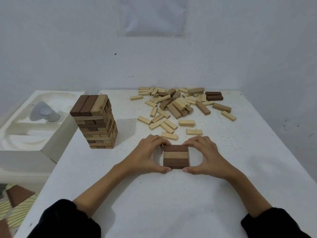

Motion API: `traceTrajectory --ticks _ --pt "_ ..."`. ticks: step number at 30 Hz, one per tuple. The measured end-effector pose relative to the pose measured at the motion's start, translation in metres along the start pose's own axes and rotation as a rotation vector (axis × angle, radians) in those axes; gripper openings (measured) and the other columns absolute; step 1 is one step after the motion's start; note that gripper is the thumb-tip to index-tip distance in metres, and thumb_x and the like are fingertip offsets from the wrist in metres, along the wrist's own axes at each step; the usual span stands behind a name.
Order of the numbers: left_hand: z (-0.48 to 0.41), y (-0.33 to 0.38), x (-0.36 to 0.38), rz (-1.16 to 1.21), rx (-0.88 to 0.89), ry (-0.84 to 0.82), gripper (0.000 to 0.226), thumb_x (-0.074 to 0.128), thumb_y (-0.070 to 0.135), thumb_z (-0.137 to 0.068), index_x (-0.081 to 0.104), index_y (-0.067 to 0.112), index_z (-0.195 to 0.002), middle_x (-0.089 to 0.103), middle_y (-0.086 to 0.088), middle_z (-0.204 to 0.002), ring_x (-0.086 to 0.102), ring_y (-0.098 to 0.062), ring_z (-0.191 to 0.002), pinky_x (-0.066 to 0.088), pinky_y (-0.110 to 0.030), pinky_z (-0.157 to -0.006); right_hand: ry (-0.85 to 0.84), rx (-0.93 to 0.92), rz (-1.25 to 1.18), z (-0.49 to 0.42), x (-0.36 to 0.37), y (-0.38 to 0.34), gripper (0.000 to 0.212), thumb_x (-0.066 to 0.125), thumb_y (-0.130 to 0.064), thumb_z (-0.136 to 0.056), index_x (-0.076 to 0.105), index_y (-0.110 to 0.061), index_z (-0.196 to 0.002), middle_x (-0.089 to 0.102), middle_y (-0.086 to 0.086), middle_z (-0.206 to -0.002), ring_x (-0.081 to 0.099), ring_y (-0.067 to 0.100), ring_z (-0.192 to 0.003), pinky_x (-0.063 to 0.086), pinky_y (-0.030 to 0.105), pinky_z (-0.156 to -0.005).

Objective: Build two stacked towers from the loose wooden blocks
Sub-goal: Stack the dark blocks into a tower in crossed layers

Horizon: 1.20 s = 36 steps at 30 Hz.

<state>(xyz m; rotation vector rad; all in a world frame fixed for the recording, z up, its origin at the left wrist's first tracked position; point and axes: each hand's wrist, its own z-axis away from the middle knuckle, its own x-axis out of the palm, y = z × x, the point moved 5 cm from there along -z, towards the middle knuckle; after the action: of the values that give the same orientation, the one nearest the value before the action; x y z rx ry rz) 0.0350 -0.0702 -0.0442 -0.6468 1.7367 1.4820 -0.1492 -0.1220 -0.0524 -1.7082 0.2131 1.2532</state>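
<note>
Black sleeves (pixel 68 219) are cut off by the bottom edge, so I cannot see the elbows. Beyond them the left hand (pixel 145 156) and right hand (pixel 208 156) curl round the base layer (pixel 176 156), three blocks side by side on the surface (pixel 154 200). Thumbs press its near edge and fingers (pixel 163 142) its far edge. I judge that uneven squeezing could skew or gap this layer, and everything stacked on it would then lean. Fingertips hide its far corners, and I cannot tell whether another layer lies beneath. Further back on the left stands the finished tower (pixel 96 121), near the left forearm; a careless reach could topple it. Farthest, the loose blocks (pixel 180 107) overlap, so I cannot count them.
</note>
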Motion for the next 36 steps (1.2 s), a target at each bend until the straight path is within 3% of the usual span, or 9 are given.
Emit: traceTrajectory --ticks 4,9,14,18,21,27,36 --pt "-0.001 0.006 -0.014 0.010 0.036 -0.006 0.075 0.066 0.067 -0.055 0.052 0.032 -0.120 0.049 0.018 -0.114 0.041 0.002 -0.108 0.035 -0.019 -0.092 0.043 -0.039 -0.048 0.002 -0.009 -0.008 0.067 0.057 -0.075 -0.052 0.038 -0.053 -0.112 0.037 -0.033 -0.116 0.029 -0.007 -0.113 0.025 0.028 -0.098" --pt "-0.002 0.021 -0.051 -0.008 0.107 0.048 0.071 0.067 0.063 -0.057 0.053 0.030 -0.118 0.047 0.025 -0.109 0.043 0.003 -0.106 0.032 -0.008 -0.087 0.127 -0.099 -0.087 -0.005 -0.033 -0.031 0.072 0.062 -0.073 -0.050 0.043 -0.051 -0.116 0.046 -0.026 -0.114 0.036 -0.005 -0.110 0.033 0.031 -0.095" --pt "0.004 0.038 -0.106 -0.085 0.169 0.102 0.067 0.067 0.062 -0.059 0.052 0.032 -0.117 0.048 0.026 -0.108 0.042 0.005 -0.106 0.029 -0.005 -0.088 0.208 -0.186 -0.130 -0.018 -0.064 -0.074 0.077 0.072 -0.073 -0.047 0.048 -0.047 -0.114 0.049 -0.022 -0.108 0.034 -0.017 -0.107 0.028 0.018 -0.090" --pt "0.010 0.039 -0.146 -0.164 0.197 0.161 0.065 0.066 0.063 -0.060 0.054 0.032 -0.115 0.055 0.017 -0.106 0.045 0.003 -0.102 0.031 -0.009 -0.086 0.243 -0.244 -0.115 -0.034 -0.077 -0.108 0.071 0.073 -0.068 -0.048 0.047 -0.050 -0.111 0.047 -0.029 -0.107 0.039 -0.006 -0.105 0.029 0.026 -0.091" --pt "0.017 0.031 -0.171 -0.198 0.166 0.182 0.063 0.065 0.063 -0.058 0.051 0.037 -0.114 0.057 0.013 -0.107 0.048 -0.002 -0.103 0.034 -0.015 -0.087 0.265 -0.266 -0.070 -0.050 -0.078 -0.130 0.079 0.073 -0.074 -0.047 0.049 -0.043 -0.116 0.049 -0.021 -0.104 0.041 0.005 -0.106 0.031 0.027 -0.088" --pt "0.034 0.010 -0.211 -0.172 0.131 0.195 0.063 0.067 0.059 -0.057 0.057 0.032 -0.113 0.060 0.011 -0.107 0.051 -0.005 -0.102 0.038 -0.018 -0.088 0.265 -0.315 -0.105 -0.079 -0.066 -0.169 0.069 0.081 -0.051 -0.059 0.054 -0.033 -0.120 0.047 -0.023 -0.101 0.039 0.005 -0.107 0.033 0.027 -0.091" --pt "0.045 -0.042 -0.241 -0.082 0.001 0.195 0.060 0.069 0.059 -0.053 0.054 0.040 -0.108 0.059 0.017 -0.109 0.053 -0.005 -0.106 0.041 -0.023 -0.092 0.185 -0.284 -0.133 -0.126 -0.034 -0.205 0.058 0.077 -0.050 -0.065 0.057 -0.034 -0.116 0.051 -0.015 -0.105 0.039 0.010 -0.110 0.035 0.031 -0.092"
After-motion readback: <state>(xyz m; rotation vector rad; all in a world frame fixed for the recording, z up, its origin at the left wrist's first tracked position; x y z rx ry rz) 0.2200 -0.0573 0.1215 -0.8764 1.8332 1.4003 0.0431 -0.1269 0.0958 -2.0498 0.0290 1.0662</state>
